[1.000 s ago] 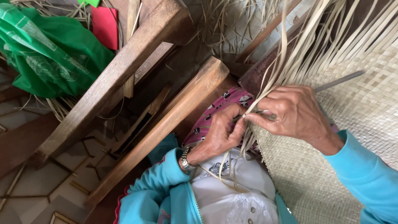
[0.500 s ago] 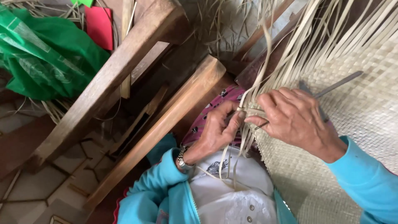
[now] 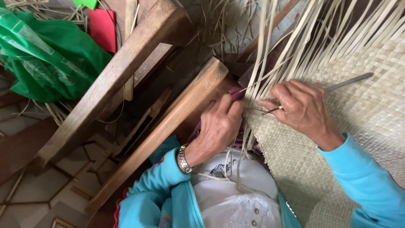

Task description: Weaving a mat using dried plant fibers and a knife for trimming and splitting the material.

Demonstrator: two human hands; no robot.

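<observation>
1. 1 woven mat of pale straw strips lies across the person's lap, filling the right half of the view; its unwoven edge runs up the middle.
2. Loose strips fan upward from that edge — too many and too overlapped to count.
3. The right hand rests on the mat at the edge, fingers curled and nearly closed around 1 thin metal tool, which runs under the palm, its tip pointing left out between thumb and forefinger.
4. The left hand sits just beside the edge, fingers bent down and pressed together onto the strips; whether it pinches a single strip, I cannot tell.
5. 1 metal wristwatch circles the left wrist, above a turquoise sleeve.
6. 2 sloping wooden beams cross to the left — well apart from the hands.
7. 1 green plastic bag lies top left, with 1 red sheet just beside it.
</observation>
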